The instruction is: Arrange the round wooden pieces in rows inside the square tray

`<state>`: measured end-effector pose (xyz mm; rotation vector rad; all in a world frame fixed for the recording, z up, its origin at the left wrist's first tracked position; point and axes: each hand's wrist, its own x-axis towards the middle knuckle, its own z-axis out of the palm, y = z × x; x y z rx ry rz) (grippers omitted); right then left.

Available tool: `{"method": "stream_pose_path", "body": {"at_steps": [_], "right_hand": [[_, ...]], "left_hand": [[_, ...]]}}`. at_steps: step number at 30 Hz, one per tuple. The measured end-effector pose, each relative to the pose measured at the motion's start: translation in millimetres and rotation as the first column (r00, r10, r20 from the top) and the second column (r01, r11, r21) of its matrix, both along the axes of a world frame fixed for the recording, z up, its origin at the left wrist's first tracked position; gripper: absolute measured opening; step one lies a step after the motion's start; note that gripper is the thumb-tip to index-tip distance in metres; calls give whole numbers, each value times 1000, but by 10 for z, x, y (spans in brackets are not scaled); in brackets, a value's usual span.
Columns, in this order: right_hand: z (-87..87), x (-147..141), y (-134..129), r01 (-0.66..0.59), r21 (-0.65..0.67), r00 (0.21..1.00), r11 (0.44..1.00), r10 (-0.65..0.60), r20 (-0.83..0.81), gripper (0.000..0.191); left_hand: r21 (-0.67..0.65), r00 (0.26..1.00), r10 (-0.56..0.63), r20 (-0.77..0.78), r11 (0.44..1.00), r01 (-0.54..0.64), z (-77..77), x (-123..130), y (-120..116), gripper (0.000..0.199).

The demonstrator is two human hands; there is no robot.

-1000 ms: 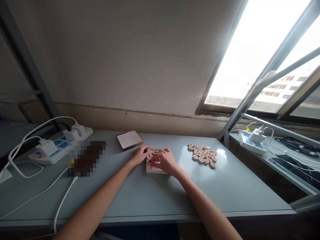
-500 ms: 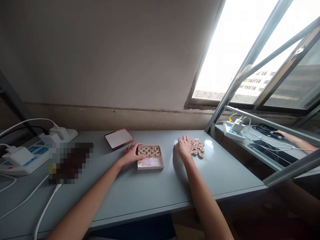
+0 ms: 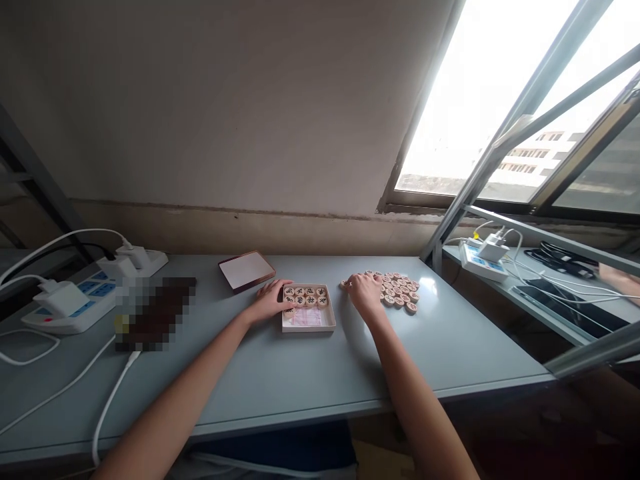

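An open white box (image 3: 309, 328) stands on the desk with rows of round Chinese chess pieces (image 3: 305, 300) in its back part. Pinkish printed paper (image 3: 306, 317) shows on its floor at the front. My left hand (image 3: 270, 300) grips the box's left side, thumb over the rim beside the pieces. To the right, my right hand (image 3: 365, 291) is closed at the fingertips on a single chess piece (image 3: 344, 284), low over the desk. A cluster of loose chess pieces (image 3: 400, 293) lies just right of that hand, partly hidden behind it.
Behind my left hand lies the box lid (image 3: 247, 271), inside up. A power strip (image 3: 83, 300) with chargers and cables takes the desk's left, near a blurred dark object (image 3: 155, 313). A metal frame (image 3: 453, 213) bounds the right; another person's arm (image 3: 617, 277) shows beyond it.
My right hand has shifted left from over the loose pieces, now with one piece at its fingertips. More of the cluster shows. My left hand stays at the box; the view has moved slightly.
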<state>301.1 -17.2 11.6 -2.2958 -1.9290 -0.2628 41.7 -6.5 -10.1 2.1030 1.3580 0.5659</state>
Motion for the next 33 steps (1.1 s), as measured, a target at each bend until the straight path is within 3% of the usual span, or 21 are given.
{"method": "stream_pose_path", "body": {"at_steps": [8, 10, 12, 15, 17, 18, 21, 24, 29, 33], "right_hand": [[-23, -13, 14, -96, -11, 991, 995, 95, -90, 22], [4, -8, 20, -114, 49, 984, 992, 120, -130, 18], [57, -20, 10, -211, 125, 949, 969, 234, -211, 21], [141, -115, -40, -521, 159, 747, 838, 539, -390, 25], [164, -234, -89, -687, 142, 589, 712, 661, -465, 24], [162, -303, -113, -734, 128, 547, 667, 693, -469, 22], [118, -489, -174, -780, 67, 548, 623, 730, -409, 18], [74, -582, -213, -767, 41, 582, 640, 722, -373, 21], [89, -596, -250, -754, 38, 614, 656, 723, -317, 8], [171, -537, -243, -782, 31, 575, 623, 739, -352, 6]], "left_hand": [[-26, 1000, -14, 10, 1000, 14, 14, -22, 1, 65], [-25, 1000, -21, 11, 999, 21, 17, -30, -2, 65], [-26, 999, -30, 13, 999, 30, 27, -35, -7, 67], [-34, 999, -38, 17, 999, 38, 47, -35, -19, 68], [-34, 999, -38, 19, 999, 39, 53, -34, -25, 68], [-34, 999, -38, 19, 999, 39, 53, -34, -26, 67], [-32, 999, -30, 19, 999, 31, 37, -32, -20, 64], [-13, 999, -28, 27, 1000, 28, 16, -26, -7, 61], [1, 1000, -4, 1, 1000, 4, -6, -8, 1, 58], [47, 998, 1, -56, 999, 2, -45, 12, 5, 60]]}}
